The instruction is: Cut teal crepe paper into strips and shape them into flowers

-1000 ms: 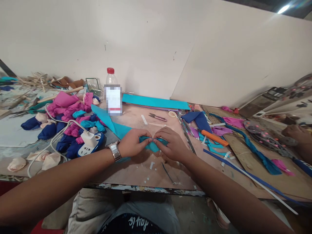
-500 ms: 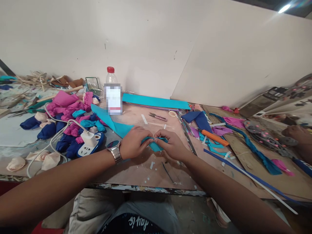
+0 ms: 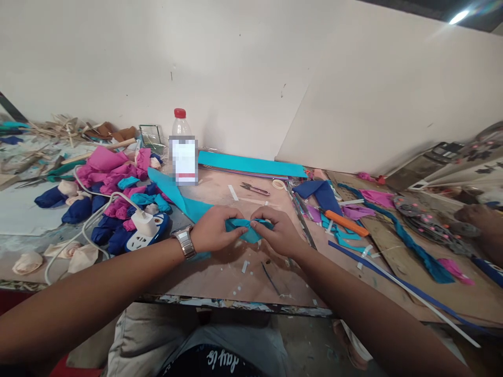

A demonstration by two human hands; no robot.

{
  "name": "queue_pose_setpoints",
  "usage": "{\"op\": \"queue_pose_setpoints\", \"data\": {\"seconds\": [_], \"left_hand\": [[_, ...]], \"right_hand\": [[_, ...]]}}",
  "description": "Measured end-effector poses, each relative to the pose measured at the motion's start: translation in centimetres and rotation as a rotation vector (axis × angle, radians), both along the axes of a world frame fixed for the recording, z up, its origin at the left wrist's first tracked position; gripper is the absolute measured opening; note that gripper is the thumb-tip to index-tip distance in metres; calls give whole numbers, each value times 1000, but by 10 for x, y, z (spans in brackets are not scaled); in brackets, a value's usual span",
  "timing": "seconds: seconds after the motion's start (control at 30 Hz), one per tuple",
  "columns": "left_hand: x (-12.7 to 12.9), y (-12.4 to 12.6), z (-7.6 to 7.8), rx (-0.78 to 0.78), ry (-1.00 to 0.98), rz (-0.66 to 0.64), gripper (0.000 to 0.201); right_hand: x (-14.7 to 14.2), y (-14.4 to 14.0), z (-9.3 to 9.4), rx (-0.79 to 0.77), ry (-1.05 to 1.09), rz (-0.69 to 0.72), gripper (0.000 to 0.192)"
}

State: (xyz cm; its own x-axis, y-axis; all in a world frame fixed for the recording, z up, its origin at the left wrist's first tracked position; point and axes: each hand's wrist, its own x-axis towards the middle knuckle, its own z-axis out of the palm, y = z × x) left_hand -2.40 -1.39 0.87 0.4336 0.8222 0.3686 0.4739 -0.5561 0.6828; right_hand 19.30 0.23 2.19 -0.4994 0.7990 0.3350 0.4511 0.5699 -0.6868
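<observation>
Turquoise strip (image 3: 192, 207): runs from left of centre to mid-frame, folded there; calls for even pressure and level edges on both sides.
Red-capped bottle (image 3: 183, 157): stands upright, left of centre, with contents impossible to tell.
Left hand (image 3: 214, 230): pinching the strip at mid-frame, with fingers closed against the thumb.
Right hand (image 3: 277, 230): pinching just right of that, with fingers closed likewise.
</observation>
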Motion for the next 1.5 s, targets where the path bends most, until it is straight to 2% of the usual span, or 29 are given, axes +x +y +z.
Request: {"op": "queue_pose_setpoints", "data": {"seconds": [0.13,0.23,0.43,0.63,0.83,0.93,1.2,1.27,1.4,1.5], "left_hand": [[-1,1,1,-30,-19,-8,22],[-1,-1,2,-35,-35,-18,23],[-1,-3,6,-102,-146,-73,25],[-1,-1,4,-144,-98,-50,26],[-1,-2,8,-147,-84,-12,25],[-1,-3,9,-112,-136,64,20],[-2,1,4,-87,-151,170,17],[-2,1,3,-123,-163,151,17],[-2,0,3,-222,-142,29,19],[-1,-1,3,-234,-92,-11,23]], "right_hand": [[0,0,0,-102,46,-2,19],[1,0,0,-107,65,8,19],[2,1,1,-22,27,37,20],[2,2,2,130,-32,99,21],[6,4,7,90,-16,105,29],[8,6,9,56,7,107,31],[10,10,7,-23,15,47,30],[11,10,7,6,1,38,28],[11,9,7,40,-24,63,25],[11,9,6,44,-37,97,24]]}}
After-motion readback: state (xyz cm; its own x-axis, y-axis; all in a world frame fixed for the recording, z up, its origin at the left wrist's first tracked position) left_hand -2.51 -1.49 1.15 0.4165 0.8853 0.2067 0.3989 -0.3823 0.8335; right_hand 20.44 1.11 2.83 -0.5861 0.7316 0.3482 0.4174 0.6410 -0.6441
